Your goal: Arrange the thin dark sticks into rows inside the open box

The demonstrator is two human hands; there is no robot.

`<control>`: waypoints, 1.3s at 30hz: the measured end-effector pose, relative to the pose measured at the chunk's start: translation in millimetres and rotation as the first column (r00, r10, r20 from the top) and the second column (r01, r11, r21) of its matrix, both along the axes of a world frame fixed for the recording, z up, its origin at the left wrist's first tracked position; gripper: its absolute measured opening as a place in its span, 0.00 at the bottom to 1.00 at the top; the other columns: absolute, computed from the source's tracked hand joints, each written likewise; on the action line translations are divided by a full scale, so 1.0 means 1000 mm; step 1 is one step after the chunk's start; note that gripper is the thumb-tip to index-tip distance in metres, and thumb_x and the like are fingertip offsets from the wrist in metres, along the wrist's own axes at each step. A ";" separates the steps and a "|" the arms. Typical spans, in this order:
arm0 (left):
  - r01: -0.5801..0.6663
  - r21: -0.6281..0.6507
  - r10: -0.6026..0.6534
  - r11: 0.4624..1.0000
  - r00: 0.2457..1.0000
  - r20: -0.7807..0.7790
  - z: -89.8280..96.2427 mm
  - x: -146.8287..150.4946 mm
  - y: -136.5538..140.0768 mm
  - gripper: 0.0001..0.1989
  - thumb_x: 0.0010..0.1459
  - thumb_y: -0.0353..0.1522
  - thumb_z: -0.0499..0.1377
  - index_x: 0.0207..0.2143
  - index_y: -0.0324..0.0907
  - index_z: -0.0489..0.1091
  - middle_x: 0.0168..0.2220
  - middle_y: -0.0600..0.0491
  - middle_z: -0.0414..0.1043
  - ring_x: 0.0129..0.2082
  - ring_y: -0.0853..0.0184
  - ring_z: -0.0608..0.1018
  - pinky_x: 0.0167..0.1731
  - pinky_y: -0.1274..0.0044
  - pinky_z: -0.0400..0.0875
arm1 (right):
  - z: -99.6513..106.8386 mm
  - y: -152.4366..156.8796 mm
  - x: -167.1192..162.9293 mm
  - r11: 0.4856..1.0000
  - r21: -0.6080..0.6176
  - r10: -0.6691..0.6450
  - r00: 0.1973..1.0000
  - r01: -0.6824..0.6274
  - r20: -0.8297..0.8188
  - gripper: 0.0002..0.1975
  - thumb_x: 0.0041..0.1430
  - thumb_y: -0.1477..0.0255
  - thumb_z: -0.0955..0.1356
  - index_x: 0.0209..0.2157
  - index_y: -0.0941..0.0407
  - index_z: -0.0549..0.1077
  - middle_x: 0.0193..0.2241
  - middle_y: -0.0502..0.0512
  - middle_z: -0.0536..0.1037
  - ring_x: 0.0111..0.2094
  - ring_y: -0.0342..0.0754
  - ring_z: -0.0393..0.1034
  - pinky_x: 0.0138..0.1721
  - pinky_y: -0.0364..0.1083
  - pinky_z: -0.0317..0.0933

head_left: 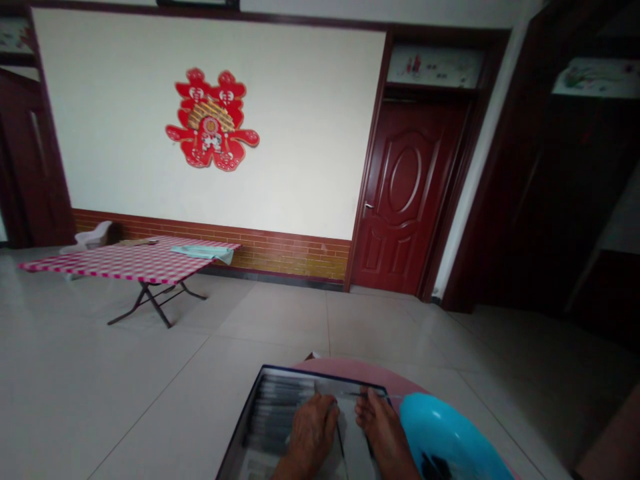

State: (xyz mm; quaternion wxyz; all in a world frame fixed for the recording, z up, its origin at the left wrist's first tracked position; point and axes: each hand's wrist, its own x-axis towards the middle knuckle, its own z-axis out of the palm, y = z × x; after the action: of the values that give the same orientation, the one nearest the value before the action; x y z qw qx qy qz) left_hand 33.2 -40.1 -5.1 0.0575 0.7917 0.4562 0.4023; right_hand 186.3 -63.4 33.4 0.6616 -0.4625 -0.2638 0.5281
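Observation:
A shallow box (253, 393) with a dark blue rim lies in front of me on a pink round table. Slim dark rod-like pieces (280, 403), several of them and blurred, lie in rows in its left part. Over the box's middle is my left hand (313, 427), its fingers curled and closed; whatever they grip is hidden. A thin dark line (341, 441) runs down beside its fingertips, possibly a divider or a rod. My right hand (380, 423), at the box's right side, pinches a thin dark stick (351, 394) that points left toward the other hand.
A blue basin (450, 427) with dark pieces (436, 467) in it stands right of the box on the pink table (370, 368). Farther off, a folding table (135, 263) with a checked cover bears a pale cloth (203, 252). A red door (405, 193) is in the far wall.

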 end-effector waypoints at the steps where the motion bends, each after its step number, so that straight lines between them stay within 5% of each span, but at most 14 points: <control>1: 0.011 -0.017 -0.011 1.000 1.000 0.003 0.002 0.000 -0.001 0.12 0.62 0.31 0.49 0.39 0.45 0.72 0.33 0.51 0.76 0.33 0.65 0.79 0.35 0.77 0.71 | -0.002 0.000 0.000 1.000 0.002 0.001 1.000 -0.001 0.029 0.28 0.34 0.50 0.76 0.32 0.57 0.76 0.22 0.50 0.78 0.25 0.45 0.72 0.28 0.42 0.65; 12: 0.055 0.058 -0.056 0.997 0.998 0.026 0.010 -0.001 -0.008 0.14 0.62 0.31 0.47 0.37 0.45 0.73 0.31 0.51 0.76 0.31 0.66 0.79 0.33 0.78 0.71 | -0.005 -0.004 -0.005 0.996 -0.030 0.092 0.947 -0.087 0.307 0.27 0.41 0.46 0.70 0.30 0.57 0.74 0.23 0.52 0.76 0.26 0.48 0.71 0.27 0.44 0.62; 16: 0.149 0.022 -0.148 0.989 0.989 -0.018 0.016 -0.001 -0.012 0.15 0.61 0.31 0.49 0.46 0.47 0.73 0.34 0.51 0.78 0.33 0.65 0.79 0.34 0.78 0.71 | -0.003 -0.008 -0.010 0.990 -0.006 0.128 0.883 -0.140 0.451 0.25 0.45 0.47 0.68 0.25 0.56 0.73 0.20 0.50 0.72 0.24 0.46 0.67 0.26 0.43 0.60; 19: 0.117 -0.064 -0.122 0.991 0.990 -0.068 0.024 -0.002 -0.014 0.14 0.62 0.31 0.49 0.39 0.46 0.75 0.31 0.52 0.79 0.31 0.66 0.80 0.32 0.79 0.69 | -0.001 -0.009 -0.012 0.988 -0.001 0.133 0.831 -0.157 0.541 0.22 0.44 0.49 0.70 0.24 0.56 0.74 0.19 0.48 0.70 0.23 0.45 0.65 0.24 0.43 0.57; 23: 0.012 -0.121 -0.028 0.993 0.991 -0.131 0.032 -0.004 -0.016 0.15 0.61 0.28 0.50 0.27 0.44 0.74 0.26 0.53 0.77 0.28 0.67 0.79 0.28 0.81 0.66 | -0.003 -0.004 -0.007 0.996 -0.007 0.088 0.914 -0.093 0.396 0.26 0.45 0.50 0.70 0.39 0.55 0.74 0.33 0.55 0.78 0.31 0.49 0.72 0.25 0.43 0.61; 27: -0.013 -0.107 -0.004 0.994 0.987 -0.163 0.026 -0.003 -0.013 0.13 0.60 0.28 0.52 0.27 0.44 0.74 0.25 0.53 0.76 0.27 0.66 0.79 0.28 0.80 0.66 | -0.009 0.002 0.004 0.997 0.028 -0.070 0.969 0.065 0.235 0.25 0.43 0.49 0.70 0.34 0.55 0.72 0.33 0.56 0.79 0.32 0.50 0.73 0.29 0.45 0.65; 33: 0.111 0.086 -0.115 0.990 0.993 0.039 -0.003 0.000 -0.004 0.15 0.63 0.32 0.50 0.48 0.44 0.71 0.39 0.48 0.79 0.38 0.63 0.80 0.39 0.74 0.74 | -0.005 -0.001 -0.005 1.000 0.012 -0.025 0.961 0.022 0.275 0.20 0.44 0.53 0.70 0.31 0.55 0.72 0.30 0.54 0.79 0.31 0.49 0.74 0.30 0.44 0.66; 39: 0.205 0.168 -0.225 0.964 0.968 0.111 -0.012 -0.001 0.002 0.18 0.67 0.35 0.44 0.52 0.43 0.68 0.44 0.46 0.78 0.41 0.64 0.80 0.41 0.75 0.75 | -0.011 0.000 -0.017 0.999 0.019 0.017 0.832 -0.034 0.554 0.16 0.48 0.57 0.67 0.27 0.57 0.75 0.24 0.52 0.76 0.28 0.48 0.70 0.25 0.42 0.61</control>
State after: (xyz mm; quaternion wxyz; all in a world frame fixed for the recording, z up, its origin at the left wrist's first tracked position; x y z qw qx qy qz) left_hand 31.7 -37.6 -16.6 0.0684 0.8109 0.3300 0.4783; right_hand 169.4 -63.0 22.5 0.5564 -0.5824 -0.4575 0.3768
